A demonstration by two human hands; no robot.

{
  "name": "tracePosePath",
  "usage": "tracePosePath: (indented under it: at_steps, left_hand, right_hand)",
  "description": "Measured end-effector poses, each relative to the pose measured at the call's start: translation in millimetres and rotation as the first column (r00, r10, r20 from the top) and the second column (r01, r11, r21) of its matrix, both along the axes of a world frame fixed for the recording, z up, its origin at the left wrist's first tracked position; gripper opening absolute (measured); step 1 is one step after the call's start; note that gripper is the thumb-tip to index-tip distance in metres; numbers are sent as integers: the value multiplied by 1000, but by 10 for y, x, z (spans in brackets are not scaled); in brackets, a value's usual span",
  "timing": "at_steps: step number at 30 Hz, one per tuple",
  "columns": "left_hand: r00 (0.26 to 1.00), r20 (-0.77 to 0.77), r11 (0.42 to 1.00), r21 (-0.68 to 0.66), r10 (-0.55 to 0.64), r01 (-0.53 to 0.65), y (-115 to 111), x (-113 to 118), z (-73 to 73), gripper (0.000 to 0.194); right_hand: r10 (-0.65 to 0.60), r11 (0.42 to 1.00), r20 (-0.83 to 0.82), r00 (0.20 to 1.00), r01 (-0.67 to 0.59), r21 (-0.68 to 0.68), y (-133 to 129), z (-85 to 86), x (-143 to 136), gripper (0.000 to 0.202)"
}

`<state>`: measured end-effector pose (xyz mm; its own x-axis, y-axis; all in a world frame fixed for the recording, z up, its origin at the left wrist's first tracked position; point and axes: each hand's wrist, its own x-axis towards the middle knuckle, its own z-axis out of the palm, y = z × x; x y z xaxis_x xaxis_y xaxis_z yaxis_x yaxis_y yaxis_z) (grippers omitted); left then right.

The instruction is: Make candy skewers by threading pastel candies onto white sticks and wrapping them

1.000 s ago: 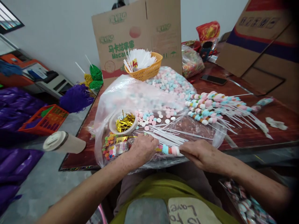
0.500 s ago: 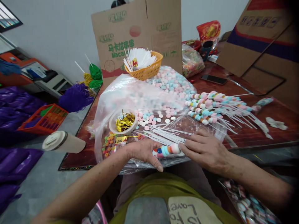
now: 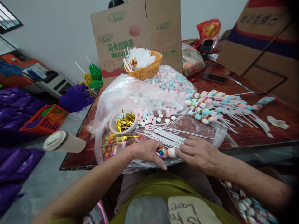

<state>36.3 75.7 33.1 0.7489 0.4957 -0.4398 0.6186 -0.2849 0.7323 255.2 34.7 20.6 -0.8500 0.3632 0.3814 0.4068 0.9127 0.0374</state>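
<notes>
A candy skewer [image 3: 171,152] in pale pink, white and orange lies between my two hands, with a colourful printed wrapper at its left part. My left hand [image 3: 150,151] is curled round the wrapped end, thumb pointing toward me. My right hand [image 3: 198,154] has its fingers closed at the skewer's right end; whatever stick they pinch is hidden. Just beyond the hands, white sticks [image 3: 161,135] lie on a clear plastic bag [image 3: 198,126]. Loose pastel candies [image 3: 151,118] and a round tub [image 3: 112,126] of gold twist ties [image 3: 125,121] are farther back.
Finished candy skewers [image 3: 210,105] are piled at the right. A yellow basket [image 3: 149,73] of paper sticks stands before a cardboard box [image 3: 137,34]. A lidded cup [image 3: 65,142] sits at the left table edge. A phone [image 3: 214,78] lies at the back right.
My hands have come closer together. The right hand has shifted slightly left and the left hand slightly right, so less of the candy skewer shows between them.
</notes>
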Motion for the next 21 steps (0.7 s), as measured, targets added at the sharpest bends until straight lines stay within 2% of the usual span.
tracePosePath:
  at_steps: [4,7,10,13,15,18,21]
  left_hand:
    - [997,-48,998,28,-58,60,-27,113,-30,36]
    - [999,-27,1000,15,-18,19,-34,156,-89,38]
    - [997,-7,996,37,80,-80,-16,103,-106,45]
    - [995,-12,994,32,103,-103,-14,78,-120,51]
    - [996,27,996,25,87,-88,-32,135,-160,55]
    - [981,159,994,-32,109,-105,-59,232,-199,56]
    - [949,252,980,-99,191,-171,-52,140,-100,69]
  right_hand:
    - [4,988,32,999,1,-153,5,-112,-104,13]
    - [-34,976,3,999,34,-213,57,-164,-142,12]
    - [-100,976,-20,995,94,-198,133,-95,-36,14]
    - [-121,968,-27,992,112,-226,151,-23,51,18]
    - [-124,949,-33,992,109,-295,124,-50,10,17]
    - [-153,917,-39,987,127,-379,90,-181,-125,14]
    - [-197,888,-59,979,152,-434,119,-274,-144,17]
